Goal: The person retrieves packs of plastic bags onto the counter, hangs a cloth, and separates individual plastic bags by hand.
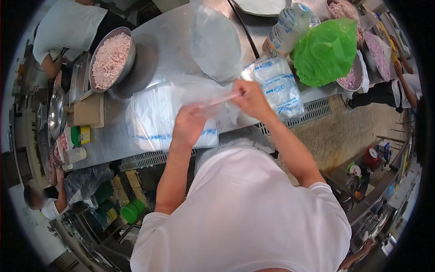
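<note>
Between my two hands, above the steel table (158, 54), a clear plastic bag (215, 99) is stretched and partly blurred. My right hand (247, 95) is closed on its upper right edge. My left hand (189, 120) is at the other end, its fingers smeared by motion. Under and beside my left hand lies a stack of flat clear bags (152, 120) with blue print along the edge. Packs of bags with blue print (276, 86) lie just right of my right hand. Beyond my hands rests a larger translucent plastic bag (217, 43).
A bowl of pale ground meat (111, 61) stands at the left. A green plastic bag (325, 52) and more meat bowls (378, 54) are at the right. Co-workers stand at the upper left (70, 25), lower left (54, 204) and right (410, 84).
</note>
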Demonstrator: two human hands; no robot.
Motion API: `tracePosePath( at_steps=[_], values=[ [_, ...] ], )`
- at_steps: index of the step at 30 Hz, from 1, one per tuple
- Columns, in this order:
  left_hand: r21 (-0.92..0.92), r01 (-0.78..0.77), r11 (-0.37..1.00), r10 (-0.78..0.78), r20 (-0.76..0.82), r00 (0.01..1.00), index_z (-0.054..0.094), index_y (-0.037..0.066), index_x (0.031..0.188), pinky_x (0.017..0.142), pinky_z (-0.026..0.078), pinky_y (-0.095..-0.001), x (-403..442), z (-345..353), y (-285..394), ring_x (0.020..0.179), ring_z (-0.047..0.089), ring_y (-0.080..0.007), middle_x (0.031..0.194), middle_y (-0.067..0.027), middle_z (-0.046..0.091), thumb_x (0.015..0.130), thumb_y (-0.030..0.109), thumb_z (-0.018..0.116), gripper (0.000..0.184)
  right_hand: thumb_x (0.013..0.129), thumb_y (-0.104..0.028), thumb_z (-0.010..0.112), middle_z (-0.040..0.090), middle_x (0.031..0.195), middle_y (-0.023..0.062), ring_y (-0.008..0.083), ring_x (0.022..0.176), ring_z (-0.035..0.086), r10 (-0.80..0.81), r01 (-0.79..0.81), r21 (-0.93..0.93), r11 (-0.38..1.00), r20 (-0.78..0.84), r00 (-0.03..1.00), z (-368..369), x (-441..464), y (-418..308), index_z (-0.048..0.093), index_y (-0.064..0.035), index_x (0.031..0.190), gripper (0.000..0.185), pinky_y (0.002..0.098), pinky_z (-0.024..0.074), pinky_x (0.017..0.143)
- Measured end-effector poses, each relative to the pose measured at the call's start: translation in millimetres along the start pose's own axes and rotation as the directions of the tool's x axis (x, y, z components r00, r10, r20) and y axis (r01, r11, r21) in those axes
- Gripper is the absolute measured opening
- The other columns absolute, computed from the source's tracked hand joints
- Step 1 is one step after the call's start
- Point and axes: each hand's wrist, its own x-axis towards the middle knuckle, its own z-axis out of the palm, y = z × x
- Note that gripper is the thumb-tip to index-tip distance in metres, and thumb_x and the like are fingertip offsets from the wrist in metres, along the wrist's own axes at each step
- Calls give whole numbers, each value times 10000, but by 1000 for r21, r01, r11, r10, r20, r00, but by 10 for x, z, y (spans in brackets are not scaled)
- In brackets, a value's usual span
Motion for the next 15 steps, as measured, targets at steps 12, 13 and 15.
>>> tracePosePath(
  at_steps=[12,13,15],
  values=[
    [305,-461,-834,208,946,249,609,24,1191,828,506,-367,746,1011,1558,1030,622,-213,1092,-77,659,949,160,570,281,820,-127,719,591,779,57,197,720,631,-625,604,168,779,144,767,-1089,482,-1867,492,-57,819,237,332,518,680],
    [394,-605,-692,258,917,303,611,33,1206,848,499,-362,1041,837,1623,1052,618,-212,1123,-68,660,937,155,586,297,812,-129,709,591,776,68,220,726,635,-585,625,-112,772,257,769,-1057,570,-1905,492,-48,811,232,350,513,688],
    [549,-642,-535,188,819,542,614,45,1228,897,487,-354,1509,543,1602,1102,606,-211,1186,-56,658,898,134,625,342,763,-148,736,550,790,86,272,743,594,-528,593,-396,701,269,805,-932,899,-1537,508,-51,849,262,367,475,697]
  ],
)
